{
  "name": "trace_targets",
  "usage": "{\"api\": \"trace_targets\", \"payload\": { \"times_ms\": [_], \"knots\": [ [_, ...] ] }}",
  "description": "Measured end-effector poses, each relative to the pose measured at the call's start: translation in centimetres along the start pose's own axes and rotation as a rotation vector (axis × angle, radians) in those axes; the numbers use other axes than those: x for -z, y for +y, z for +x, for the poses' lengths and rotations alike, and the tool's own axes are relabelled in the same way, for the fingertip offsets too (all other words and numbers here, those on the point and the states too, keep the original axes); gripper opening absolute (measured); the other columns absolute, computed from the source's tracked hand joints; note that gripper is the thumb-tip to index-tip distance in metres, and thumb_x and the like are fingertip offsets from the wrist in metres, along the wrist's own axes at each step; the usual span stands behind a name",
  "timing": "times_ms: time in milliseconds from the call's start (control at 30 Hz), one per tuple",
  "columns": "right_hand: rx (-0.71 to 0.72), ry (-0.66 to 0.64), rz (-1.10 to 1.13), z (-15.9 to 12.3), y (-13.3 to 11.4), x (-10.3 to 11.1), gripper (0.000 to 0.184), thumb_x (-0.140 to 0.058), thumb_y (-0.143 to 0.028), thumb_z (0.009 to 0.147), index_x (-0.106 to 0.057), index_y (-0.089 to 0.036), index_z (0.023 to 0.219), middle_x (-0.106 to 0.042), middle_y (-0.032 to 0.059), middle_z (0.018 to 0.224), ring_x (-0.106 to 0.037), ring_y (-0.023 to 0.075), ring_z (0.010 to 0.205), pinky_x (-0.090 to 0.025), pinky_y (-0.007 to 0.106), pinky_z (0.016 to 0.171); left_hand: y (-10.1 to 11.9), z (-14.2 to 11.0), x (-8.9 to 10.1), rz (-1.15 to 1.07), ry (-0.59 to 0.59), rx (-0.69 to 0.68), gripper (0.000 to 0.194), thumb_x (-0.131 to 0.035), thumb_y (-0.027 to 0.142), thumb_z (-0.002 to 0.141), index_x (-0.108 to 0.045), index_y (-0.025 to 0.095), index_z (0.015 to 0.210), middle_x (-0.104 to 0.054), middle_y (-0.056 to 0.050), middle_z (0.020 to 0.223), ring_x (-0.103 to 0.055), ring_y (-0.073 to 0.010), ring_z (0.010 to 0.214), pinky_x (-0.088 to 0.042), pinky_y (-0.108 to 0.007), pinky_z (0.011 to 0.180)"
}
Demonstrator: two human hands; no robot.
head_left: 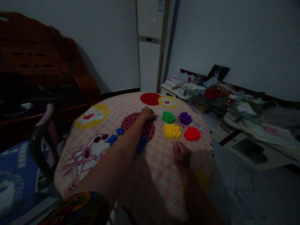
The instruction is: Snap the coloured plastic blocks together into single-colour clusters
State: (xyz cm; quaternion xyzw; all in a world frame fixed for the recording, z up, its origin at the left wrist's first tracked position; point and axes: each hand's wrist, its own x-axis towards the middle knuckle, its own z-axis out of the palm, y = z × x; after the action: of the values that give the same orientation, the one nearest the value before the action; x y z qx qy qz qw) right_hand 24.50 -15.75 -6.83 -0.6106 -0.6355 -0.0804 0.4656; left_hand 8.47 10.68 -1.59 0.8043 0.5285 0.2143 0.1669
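My left hand (148,113) reaches across the table, its fingers bent down over a small blue piece (154,119) close to the green cluster. My right hand (182,155) is closed in a fist just in front of the yellow cluster; whatever is inside it, if anything, is hidden. Four tidy knobby clusters stand together: green (168,117), purple (185,118), yellow (172,131) and red (192,133). Short blue pieces lie loose on both sides of my left forearm, some at the left (112,139) and some at the right (142,144). My forearm covers part of that area.
A patterned cloth covers the round table (161,175). A chair (45,140) stands at its left, with a wooden bench (35,62) behind. Along the right wall, a low cabinet (248,150) bears papers, bags and a cup (231,99). A tall white unit (150,62) stands at the back.
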Motion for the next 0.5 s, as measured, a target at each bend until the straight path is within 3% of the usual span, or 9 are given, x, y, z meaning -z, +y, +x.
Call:
{"api": "trace_targets", "payload": {
  "times_ms": [100,200,367,500],
  "knots": [
    [0.002,0.002,0.018,0.3,-0.4,0.3,0.035,-0.041,-0.033,0.100,-0.055,-0.022,0.071,-0.058,0.0015,0.060,-0.052,0.0139,0.053,-0.036,0.026,0.057,0.6,-1.1,0.0,0.165,-0.045,-0.007,0.029,-0.074,0.037,0.080,-0.075,0.016,0.100,-0.068,-0.012,0.111,-0.060,-0.0276,0.107,-0.046,-0.036,0.097],
    [-0.014,-0.008,0.030,0.3,-0.5,0.3,0.037,-0.040,-0.035,0.100,-0.050,-0.023,0.066,-0.054,0.0000,0.057,-0.047,0.0127,0.050,-0.034,0.026,0.056,1.0,-3.8,0.2,0.263,-0.120,-0.091,0.031,-0.066,0.033,0.085,-0.075,0.017,0.110,-0.066,-0.012,0.117,-0.061,-0.0259,0.110,-0.045,-0.032,0.099],
    [-0.069,-0.043,-0.002,0.1,-0.1,-0.1,0.039,-0.040,-0.039,0.100,-0.049,-0.022,0.065,-0.053,-0.0009,0.058,-0.043,0.0120,0.052,-0.031,0.026,0.058,1.0,-10.1,0.9,0.240,-0.184,-0.227,0.025,-0.068,0.027,0.083,-0.076,0.022,0.106,-0.070,-0.009,0.118,-0.059,-0.0269,0.118,-0.044,-0.034,0.103],
    [-0.095,-0.114,-0.061,0.2,-0.3,-0.5,0.041,-0.038,-0.040,0.099,-0.055,-0.021,0.066,-0.058,0.0018,0.061,-0.047,0.0128,0.055,-0.031,0.025,0.059,0.6,-14.1,2.3,0.158,-0.219,-0.235,0.025,-0.070,0.034,0.082,-0.077,0.021,0.104,-0.073,-0.009,0.112,-0.062,-0.0270,0.111,-0.046,-0.034,0.099]
  ]
}}
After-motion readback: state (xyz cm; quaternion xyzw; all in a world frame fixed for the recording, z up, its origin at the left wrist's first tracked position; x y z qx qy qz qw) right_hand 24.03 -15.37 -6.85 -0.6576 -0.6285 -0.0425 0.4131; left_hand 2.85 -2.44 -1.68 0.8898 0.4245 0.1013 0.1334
